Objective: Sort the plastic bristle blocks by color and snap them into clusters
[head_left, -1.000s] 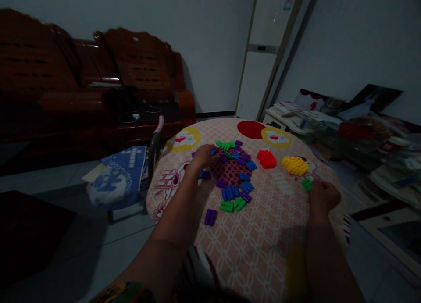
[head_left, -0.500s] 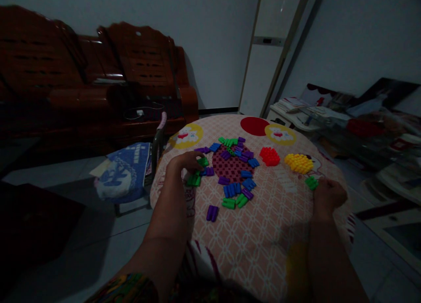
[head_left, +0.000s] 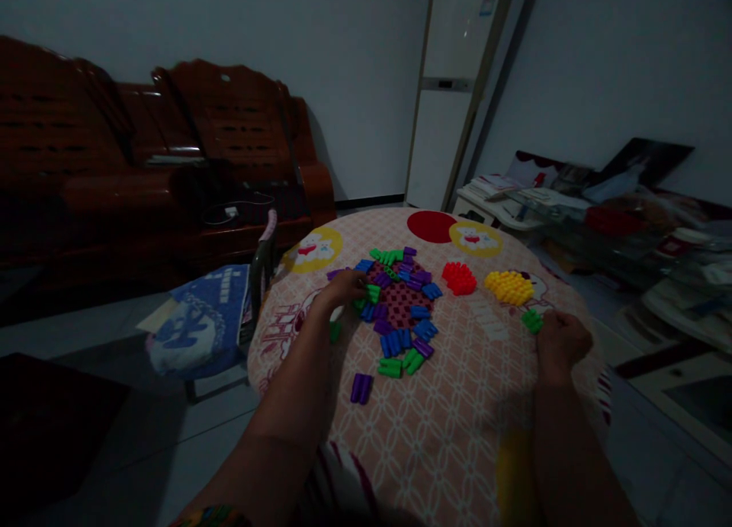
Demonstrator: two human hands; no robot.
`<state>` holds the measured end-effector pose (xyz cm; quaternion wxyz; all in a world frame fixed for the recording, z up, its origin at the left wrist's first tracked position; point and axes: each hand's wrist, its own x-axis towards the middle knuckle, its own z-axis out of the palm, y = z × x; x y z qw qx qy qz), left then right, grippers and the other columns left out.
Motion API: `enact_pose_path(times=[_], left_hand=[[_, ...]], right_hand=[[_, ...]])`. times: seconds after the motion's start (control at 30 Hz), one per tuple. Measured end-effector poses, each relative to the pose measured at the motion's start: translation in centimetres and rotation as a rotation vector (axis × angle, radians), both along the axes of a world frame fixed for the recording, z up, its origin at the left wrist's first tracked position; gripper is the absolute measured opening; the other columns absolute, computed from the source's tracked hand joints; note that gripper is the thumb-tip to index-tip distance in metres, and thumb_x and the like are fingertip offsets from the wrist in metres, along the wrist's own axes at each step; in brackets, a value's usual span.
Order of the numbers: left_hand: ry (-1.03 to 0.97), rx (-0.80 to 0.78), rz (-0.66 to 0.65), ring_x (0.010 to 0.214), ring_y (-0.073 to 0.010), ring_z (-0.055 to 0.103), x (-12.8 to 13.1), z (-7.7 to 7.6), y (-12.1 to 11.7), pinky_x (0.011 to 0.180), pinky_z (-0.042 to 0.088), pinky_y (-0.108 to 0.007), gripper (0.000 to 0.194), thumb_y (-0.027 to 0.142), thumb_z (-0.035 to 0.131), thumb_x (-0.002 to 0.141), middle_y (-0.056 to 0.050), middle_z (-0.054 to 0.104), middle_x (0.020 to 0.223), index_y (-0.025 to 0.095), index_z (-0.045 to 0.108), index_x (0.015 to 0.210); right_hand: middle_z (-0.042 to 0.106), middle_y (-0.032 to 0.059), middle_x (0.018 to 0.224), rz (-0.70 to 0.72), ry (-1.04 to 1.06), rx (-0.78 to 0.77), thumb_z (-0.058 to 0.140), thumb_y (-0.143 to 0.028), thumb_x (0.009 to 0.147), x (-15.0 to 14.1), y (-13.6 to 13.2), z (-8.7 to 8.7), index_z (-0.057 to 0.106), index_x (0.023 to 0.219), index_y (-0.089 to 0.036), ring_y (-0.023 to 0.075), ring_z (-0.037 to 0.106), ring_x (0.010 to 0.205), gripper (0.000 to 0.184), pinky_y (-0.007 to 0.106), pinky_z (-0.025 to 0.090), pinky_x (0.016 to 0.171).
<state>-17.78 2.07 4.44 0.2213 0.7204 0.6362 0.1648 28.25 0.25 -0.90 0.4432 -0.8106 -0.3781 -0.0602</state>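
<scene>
Toy building blocks made of joined tubes lie on a round table in green, blue and purple. My left hand (head_left: 346, 287) is at the left side of this spread, fingers curled against a green block (head_left: 374, 293). Other pieces touch it there, including a purple block (head_left: 380, 312). Over at the table's right side, my right hand (head_left: 563, 336) is closed, pinching a green block (head_left: 532, 321) that sticks out to the left of the fingers. Just beyond it is a cluster of yellow blocks (head_left: 508, 287), with a cluster of red blocks (head_left: 459, 278) to its left.
A patterned cloth (head_left: 446, 428) covers the table. One purple block (head_left: 361, 388) lies apart near the front. To the left stands a chair with a blue cushion (head_left: 194, 321), and behind it a wooden sofa (head_left: 229, 130). A cluttered side table (head_left: 618, 222) is at the right.
My left hand has moved right along with the green block, and nearby green, blue and purple blocks have shifted right too. My right hand still grips its green block. The view has turned slightly.
</scene>
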Motion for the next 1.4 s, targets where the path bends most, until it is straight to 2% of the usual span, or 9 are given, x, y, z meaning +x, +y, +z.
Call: enact_pose_path(times=[0.13,0.33,0.5,0.63,0.8,0.93,1.07,1.23,1.4], left_hand=[[-0.180,0.134,-0.161,0.089,-0.0192,0.069,2.8,-0.2,1.3,0.082,0.055,-0.029,0.028,0.026,0.062,0.077,-0.002,0.076,0.096,0.018,0.074,0.101],[-0.059,0.390,0.115,0.102,-0.0210,0.066,5.1,0.5,6.0,0.098,0.051,-0.034,0.037,0.015,0.054,0.084,-0.008,0.073,0.110,0.017,0.070,0.117],[0.173,0.189,0.134,0.114,-0.0232,0.064,6.1,0.4,10.5,0.104,0.046,-0.036,0.039,0.023,0.053,0.091,-0.014,0.069,0.123,0.017,0.064,0.128],[0.221,0.102,0.061,0.117,-0.0274,0.063,6.9,0.3,11.7,0.099,0.049,-0.036,0.040,0.027,0.064,0.082,-0.014,0.068,0.127,0.020,0.067,0.122],[0.209,0.123,-0.066,0.107,-0.0236,0.067,7.1,-0.3,10.1,0.090,0.050,-0.027,0.035,0.021,0.066,0.075,-0.009,0.074,0.115,0.020,0.071,0.110],[0.188,0.160,-0.132,0.099,-0.0227,0.069,7.4,-0.6,7.8,0.084,0.050,-0.026,0.032,0.015,0.062,0.074,-0.007,0.075,0.107,0.020,0.071,0.105],[0.167,0.202,-0.171,0.093,-0.0231,0.069,8.5,0.9,5.9,0.080,0.049,-0.027,0.025,0.016,0.057,0.076,-0.005,0.076,0.096,0.020,0.073,0.095],[0.118,0.295,-0.276,0.093,-0.0242,0.068,11.4,3.5,3.9,0.083,0.049,-0.030,0.025,0.023,0.061,0.077,-0.007,0.076,0.097,0.017,0.073,0.098],[0.071,0.294,-0.505,0.088,-0.0215,0.068,15.1,3.3,1.7,0.081,0.049,-0.028,0.019,0.021,0.061,0.079,-0.007,0.076,0.095,0.018,0.074,0.092]], right_hand=[[0.073,0.0137,0.080,0.020,-0.001,0.022,0.054,-0.033,0.075,0.1,0.1,-0.2,0.076,0.089,-0.012,0.0262,0.060,0.070,0.034,0.037,0.044,0.069],[0.074,0.0141,0.083,0.032,-0.013,0.030,0.053,-0.037,0.076,0.2,0.1,-0.5,0.077,0.089,-0.013,0.0255,0.060,0.070,0.036,0.036,0.043,0.068],[0.074,0.0134,0.082,0.031,-0.002,0.072,0.051,-0.037,0.075,0.2,0.1,-0.5,0.077,0.088,-0.013,0.0250,0.060,0.071,0.037,0.035,0.042,0.068],[0.074,0.0147,0.081,0.011,0.002,0.064,0.050,-0.037,0.076,-0.1,0.0,-0.3,0.077,0.087,-0.013,0.0240,0.058,0.068,0.038,0.034,0.041,0.066],[0.074,0.0138,0.082,0.037,0.019,0.052,0.048,-0.036,0.078,-0.9,-0.2,0.3,0.076,0.087,-0.014,0.0220,0.058,0.067,0.036,0.031,0.039,0.064],[0.073,0.0121,0.079,0.058,-0.009,0.067,0.047,-0.035,0.081,-1.4,-0.5,0.8,0.074,0.084,-0.015,0.0218,0.059,0.069,0.034,0.030,0.040,0.066],[0.073,0.0116,0.085,0.123,-0.071,0.144,0.046,-0.036,0.087,-2.8,-0.9,1.5,0.072,0.089,-0.016,0.0219,0.061,0.074,0.033,0.031,0.044,0.071],[0.073,0.0132,0.094,0.431,-0.303,0.373,0.045,-0.035,0.094,-7.5,-1.4,2.7,0.071,0.096,-0.017,0.0257,0.063,0.093,0.031,0.041,0.047,0.090],[0.071,0.0135,0.113,0.817,-0.370,0.370,0.042,-0.029,0.100,-12.3,-2.2,3.1,0.067,0.120,-0.019,0.0265,0.062,0.104,0.034,0.045,0.047,0.095]])
